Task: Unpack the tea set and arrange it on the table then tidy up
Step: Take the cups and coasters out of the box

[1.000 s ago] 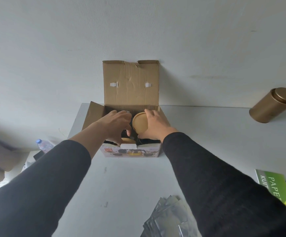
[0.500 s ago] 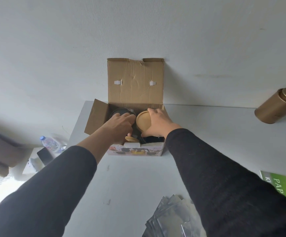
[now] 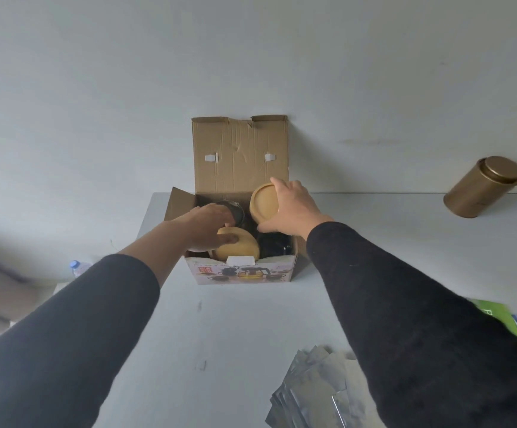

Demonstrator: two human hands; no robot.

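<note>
Right hand [image 3: 294, 208] lifted wooden disc [image 3: 265, 204]; box [image 3: 241, 270] contents dark.

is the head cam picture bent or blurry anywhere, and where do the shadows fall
Head view: wide-angle bending tilts the gold tin outward and stretches the sleeves at the bottom corners; light is soft and even, no glare, with a faint shadow right of the cardboard box; the left hand is slightly motion-blurred, the right hand on the wooden coaster sharper; the box's dark inside shows little detail.

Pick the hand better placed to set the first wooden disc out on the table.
Right. The right hand already grips a wooden disc raised above the box; the left hand only rests on the second disc inside.
</note>
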